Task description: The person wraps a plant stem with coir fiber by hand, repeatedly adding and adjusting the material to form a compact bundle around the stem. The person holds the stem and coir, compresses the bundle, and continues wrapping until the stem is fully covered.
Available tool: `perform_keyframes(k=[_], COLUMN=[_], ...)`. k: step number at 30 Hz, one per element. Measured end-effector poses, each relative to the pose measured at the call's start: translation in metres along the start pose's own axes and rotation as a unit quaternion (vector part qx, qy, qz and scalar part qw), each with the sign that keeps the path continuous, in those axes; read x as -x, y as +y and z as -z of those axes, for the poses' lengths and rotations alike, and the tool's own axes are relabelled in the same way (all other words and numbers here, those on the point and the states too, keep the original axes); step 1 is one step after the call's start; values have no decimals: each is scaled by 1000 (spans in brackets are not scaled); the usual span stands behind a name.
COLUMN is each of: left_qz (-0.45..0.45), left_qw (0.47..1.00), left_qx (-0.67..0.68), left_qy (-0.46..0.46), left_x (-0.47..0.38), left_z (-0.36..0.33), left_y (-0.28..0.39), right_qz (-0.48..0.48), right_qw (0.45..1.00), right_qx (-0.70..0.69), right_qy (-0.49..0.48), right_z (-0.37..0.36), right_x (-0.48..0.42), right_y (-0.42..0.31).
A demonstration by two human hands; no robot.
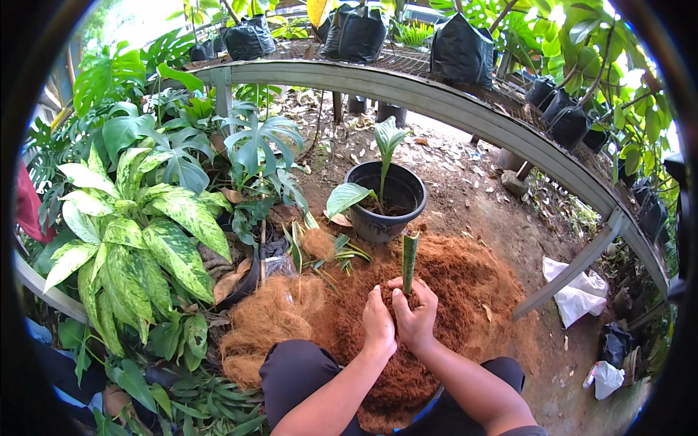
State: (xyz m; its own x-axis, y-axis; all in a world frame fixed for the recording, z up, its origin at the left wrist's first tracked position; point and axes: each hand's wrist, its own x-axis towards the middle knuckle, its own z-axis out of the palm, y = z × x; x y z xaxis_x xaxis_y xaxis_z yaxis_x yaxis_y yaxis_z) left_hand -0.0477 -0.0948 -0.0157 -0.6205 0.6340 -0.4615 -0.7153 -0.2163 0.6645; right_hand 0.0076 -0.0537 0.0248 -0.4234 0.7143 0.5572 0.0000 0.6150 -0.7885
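My left hand [378, 321] and my right hand [417, 313] are cupped together around a clump of brown coir [402, 301]. From the clump a cut green leaf section [409, 261] stands upright between my fingers. Both hands are above a mound of reddish-brown coco peat [463, 289]. Just beyond the mound stands a black plastic pot [386, 220] with a young plant [384, 163] and some brown medium inside. To the left of my hands lie loose coir fibres [272, 316], with a small fibre ball [318, 243] farther up.
A large variegated plant [131, 234] fills the left side. A metal bench frame [436, 98] curves across the back and right, bearing black plant bags [462, 52]; its brace [567, 267] comes down near the mound. White plastic bags [577, 289] lie at the right.
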Motion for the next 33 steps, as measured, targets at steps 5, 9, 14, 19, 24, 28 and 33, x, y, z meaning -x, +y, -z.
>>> perform_keyframes(k=[5, 9, 14, 19, 24, 28, 33], left_qz=[-11, 9, 9, 85, 55, 34, -135], left_qw=[999, 991, 992, 990, 993, 990, 969], left_qx=[9, 37, 36, 64, 80, 62, 21], left_qy=[-50, -131, -118, -98, -67, -118, -204], left_x=[3, 7, 10, 15, 14, 13, 21], left_z=[-3, -1, -6, -5, -2, -1, -10], left_y=[15, 38, 45, 33, 21, 24, 30], right_qz=[-57, 12, 151, 69, 93, 86, -18], right_qw=[997, 986, 984, 997, 995, 996, 997], right_qx=[-10, -134, 43, 7, -13, -34, -72], right_qy=[-41, -101, -82, -43, -16, 5, 16], right_z=[7, 13, 20, 10, 6, 6, 14], right_x=[-4, -20, -28, -6, -1, -5, -13], right_y=[-9, -8, -2, -2, 2, -2, -6])
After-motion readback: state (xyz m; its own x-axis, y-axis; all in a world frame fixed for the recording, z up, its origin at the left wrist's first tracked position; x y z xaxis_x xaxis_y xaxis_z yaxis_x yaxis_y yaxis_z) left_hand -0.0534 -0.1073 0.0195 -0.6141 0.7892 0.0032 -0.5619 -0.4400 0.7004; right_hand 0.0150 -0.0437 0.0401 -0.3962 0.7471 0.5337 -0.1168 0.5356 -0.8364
